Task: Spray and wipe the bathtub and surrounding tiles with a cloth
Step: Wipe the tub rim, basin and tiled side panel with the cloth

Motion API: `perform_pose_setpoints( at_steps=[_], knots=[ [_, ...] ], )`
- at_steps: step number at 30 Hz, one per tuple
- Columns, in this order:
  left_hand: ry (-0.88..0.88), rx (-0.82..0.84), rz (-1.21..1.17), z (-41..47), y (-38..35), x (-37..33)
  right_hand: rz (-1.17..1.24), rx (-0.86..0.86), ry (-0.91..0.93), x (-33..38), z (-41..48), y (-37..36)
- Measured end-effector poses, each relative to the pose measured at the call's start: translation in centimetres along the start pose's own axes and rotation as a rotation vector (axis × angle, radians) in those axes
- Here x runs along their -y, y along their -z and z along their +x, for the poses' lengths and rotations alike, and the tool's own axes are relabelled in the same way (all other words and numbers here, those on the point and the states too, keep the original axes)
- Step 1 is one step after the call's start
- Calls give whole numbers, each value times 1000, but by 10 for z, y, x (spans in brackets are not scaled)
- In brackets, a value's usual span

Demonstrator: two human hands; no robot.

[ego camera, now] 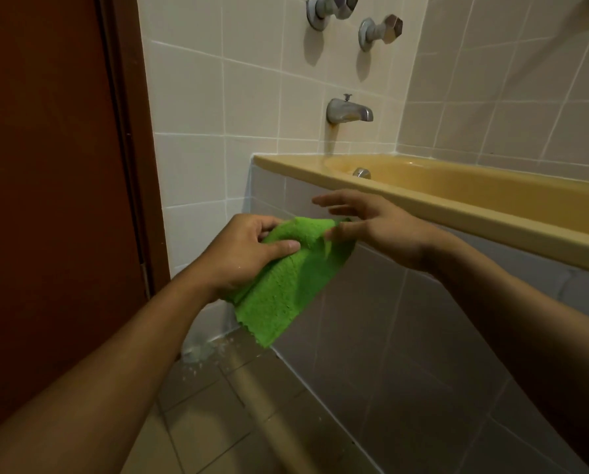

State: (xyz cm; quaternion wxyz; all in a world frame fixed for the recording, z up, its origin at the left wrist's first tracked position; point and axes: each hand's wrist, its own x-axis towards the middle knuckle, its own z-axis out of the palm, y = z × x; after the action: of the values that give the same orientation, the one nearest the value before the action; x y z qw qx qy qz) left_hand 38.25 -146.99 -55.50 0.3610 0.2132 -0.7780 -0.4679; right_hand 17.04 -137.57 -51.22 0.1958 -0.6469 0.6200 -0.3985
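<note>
I see a dark brown door (46,165) filling the left of the frame, and pale wall tiles (245,97) across the upper middle and upper right. The yellow bathtub (457,206) runs from the centre off the right edge, its rim lying above a grey tiled front panel (406,336) that takes up the lower right. Grey floor tiles (197,422) show at the bottom centre, with pale specks near the corner by the door. The green cloth (286,285) hangs in the middle of the frame, in front of the panel and below the tub's rim. My left hand (241,254) grips its upper left part, thumb across the top fold and fingers curled round it. My right hand (378,224) is spread, fingers straight, just beside the cloth's upper right corner; it is blurred, so I cannot tell whether it touches. A metal spout (349,111) sits on the wall above the tub end, and two taps (330,8) (380,30) are at the top centre.
</note>
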Motion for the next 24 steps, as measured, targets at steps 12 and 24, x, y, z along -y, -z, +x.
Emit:
perform_pose_setpoints(
  at_steps=[12,24],
  knots=[
    [28,373,49,37,-18,60,-300,-165,-22,-23,-16,-2],
    [-101,435,-252,61,-92,62,-88,-310,-468,-18,-93,-2]
  ],
)
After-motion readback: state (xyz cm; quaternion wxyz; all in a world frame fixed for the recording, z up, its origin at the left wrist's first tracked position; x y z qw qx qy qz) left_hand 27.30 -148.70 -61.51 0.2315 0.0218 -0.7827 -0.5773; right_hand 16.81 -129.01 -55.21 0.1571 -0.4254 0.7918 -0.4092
